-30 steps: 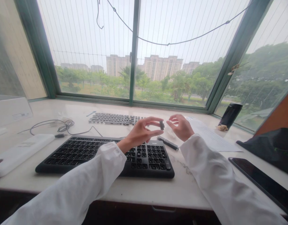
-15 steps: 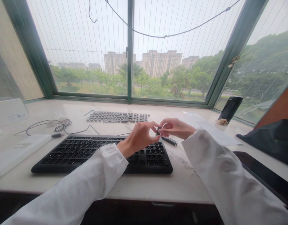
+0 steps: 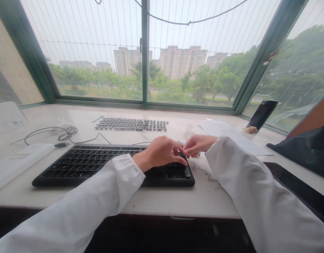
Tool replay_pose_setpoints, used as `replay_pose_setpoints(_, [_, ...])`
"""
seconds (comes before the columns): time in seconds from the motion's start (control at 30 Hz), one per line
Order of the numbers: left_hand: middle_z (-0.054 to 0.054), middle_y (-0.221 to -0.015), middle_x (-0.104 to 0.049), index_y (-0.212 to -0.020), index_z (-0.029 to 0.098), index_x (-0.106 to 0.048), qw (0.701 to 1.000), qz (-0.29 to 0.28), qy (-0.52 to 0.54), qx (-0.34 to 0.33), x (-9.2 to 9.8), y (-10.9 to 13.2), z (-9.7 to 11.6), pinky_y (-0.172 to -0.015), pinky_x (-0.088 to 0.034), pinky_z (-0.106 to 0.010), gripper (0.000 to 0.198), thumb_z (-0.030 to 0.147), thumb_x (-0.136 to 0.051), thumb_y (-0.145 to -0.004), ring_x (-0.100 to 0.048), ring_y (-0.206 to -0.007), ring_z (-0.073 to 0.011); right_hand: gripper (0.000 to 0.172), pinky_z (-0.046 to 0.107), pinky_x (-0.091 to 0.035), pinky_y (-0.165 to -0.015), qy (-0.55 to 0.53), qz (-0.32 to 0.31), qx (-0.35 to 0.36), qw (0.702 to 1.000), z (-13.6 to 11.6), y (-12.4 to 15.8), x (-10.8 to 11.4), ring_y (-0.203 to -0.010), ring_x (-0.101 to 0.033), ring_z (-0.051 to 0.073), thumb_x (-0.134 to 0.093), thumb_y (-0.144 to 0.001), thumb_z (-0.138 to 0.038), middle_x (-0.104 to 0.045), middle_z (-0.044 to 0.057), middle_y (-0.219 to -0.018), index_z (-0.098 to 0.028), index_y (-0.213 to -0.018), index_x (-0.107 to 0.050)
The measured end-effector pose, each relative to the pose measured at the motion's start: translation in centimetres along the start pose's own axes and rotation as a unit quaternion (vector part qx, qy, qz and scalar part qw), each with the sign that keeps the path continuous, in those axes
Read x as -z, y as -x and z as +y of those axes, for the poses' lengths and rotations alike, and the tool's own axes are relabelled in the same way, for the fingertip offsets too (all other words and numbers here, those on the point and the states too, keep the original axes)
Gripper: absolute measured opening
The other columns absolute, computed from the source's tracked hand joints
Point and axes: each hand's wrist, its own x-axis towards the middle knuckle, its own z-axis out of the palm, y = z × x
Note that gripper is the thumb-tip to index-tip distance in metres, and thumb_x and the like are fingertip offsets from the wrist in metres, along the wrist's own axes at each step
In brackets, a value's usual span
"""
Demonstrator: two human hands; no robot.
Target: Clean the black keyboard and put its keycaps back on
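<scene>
While the left hand (image 3: pixel 162 153) and the right hand (image 3: pixel 198 145) curl over the right end of the black keyboard (image 3: pixel 98 165), their fingertips almost meet. You cannot tell if they are holding something small. Rows of black keys (image 3: pixel 131 124) lie behind it on the white stone ledge (image 3: pixel 162 200).

Flat, bright daylight from a pale overcast sky comes through the tall green-framed window (image 3: pixel 144 52), lighting the scene evenly. The white marble sill (image 3: pixel 162 200) has a soft sheen and only faint shadows, the deepest along the black rectangular keyboard (image 3: pixel 80 168) and under the left hand (image 3: pixel 162 153). The distant tan tower blocks (image 3: pixel 183 61) look hazy and soft. Wide-angle distortion leans the window's frames outward toward the edges, and the near white cloth sleeve (image 3: pixel 256 196) appears slightly soft.
</scene>
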Motion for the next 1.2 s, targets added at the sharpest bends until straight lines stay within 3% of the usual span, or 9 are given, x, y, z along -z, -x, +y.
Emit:
replay_pose_setpoints(0.1, [0.003,-0.071,-0.073,-0.091,0.031,-0.077,0.999,-0.023,-0.024,-0.005,0.5,0.0,0.1,-0.059,-0.042,-0.024,0.030,0.055,-0.072,-0.073,-0.064,-0.060,-0.0147,0.031,0.022,-0.044,-0.050,0.030,-0.015,-0.006,0.999,0.2,-0.2,0.0,-0.051,-0.055,0.011,-0.082,-0.058,-0.048,-0.065,0.001,-0.055,-0.018,-0.066,-0.077])
replay_pose_setpoints(0.27, [0.000,-0.072,-0.074,-0.085,0.028,-0.078,0.998,0.017,-0.055,0.023,1.2,-0.2,-0.3,-0.057,-0.040,-0.025,0.019,0.038,-0.062,-0.085,-0.062,-0.059,-0.0134,0.032,0.023,-0.042,-0.052,0.061,-0.002,-0.019,0.998,0.1,-0.2,-0.2,-0.054,-0.054,0.011,-0.080,-0.060,-0.050,-0.064,0.001,-0.057,-0.020,-0.068,-0.078])
replay_pose_setpoints(0.5, [0.000,-0.063,-0.069,-0.078,0.025,-0.077,0.996,0.019,-0.089,0.017,1.2,-0.2,-0.5,-0.054,-0.034,-0.027,0.023,0.036,-0.057,-0.085,-0.056,-0.055,-0.0128,0.043,0.026,-0.042,-0.057,0.104,0.014,-0.035,0.994,-0.5,0.2,-0.2,-0.059,-0.055,0.014,-0.078,-0.058,-0.059,-0.064,0.002,-0.060,-0.019,-0.074,-0.078])
replay_pose_setpoints(0.77, [-0.001,-0.067,-0.070,-0.081,0.023,-0.077,0.997,0.004,-0.080,0.003,1.5,-0.2,-0.2,-0.057,-0.035,-0.026,0.024,0.034,-0.057,-0.087,-0.057,-0.058,-0.0116,0.057,0.027,-0.044,-0.069,0.148,-0.056,-0.033,0.987,-0.6,0.5,0.2,-0.067,-0.056,0.014,-0.067,-0.067,-0.068,-0.059,0.000,-0.065,-0.015,-0.086,-0.072])
replay_pose_setpoints(1.07, [-0.002,-0.067,-0.071,-0.079,0.021,-0.077,0.997,0.004,-0.078,-0.011,1.6,-0.2,-0.3,-0.057,-0.035,-0.026,0.022,0.033,-0.059,-0.086,-0.058,-0.057,-0.0120,0.057,0.028,-0.044,-0.069,0.142,-0.068,-0.029,0.987,-0.5,0.6,0.3,-0.067,-0.055,0.014,-0.066,-0.067,-0.069,-0.056,-0.001,-0.065,-0.015,-0.086,-0.071])
replay_pose_setpoints(1.2, [0.001,-0.075,-0.074,-0.087,0.026,-0.077,0.997,-0.026,-0.046,-0.050,1.7,-0.1,-0.3,-0.062,-0.040,-0.025,0.016,0.032,-0.062,-0.085,-0.063,-0.063,-0.0122,0.056,0.026,-0.042,-0.065,0.139,-0.061,-0.025,0.988,-0.8,0.6,0.2,-0.065,-0.052,0.013,-0.068,-0.066,-0.067,-0.054,-0.001,-0.063,-0.015,-0.084,-0.072])
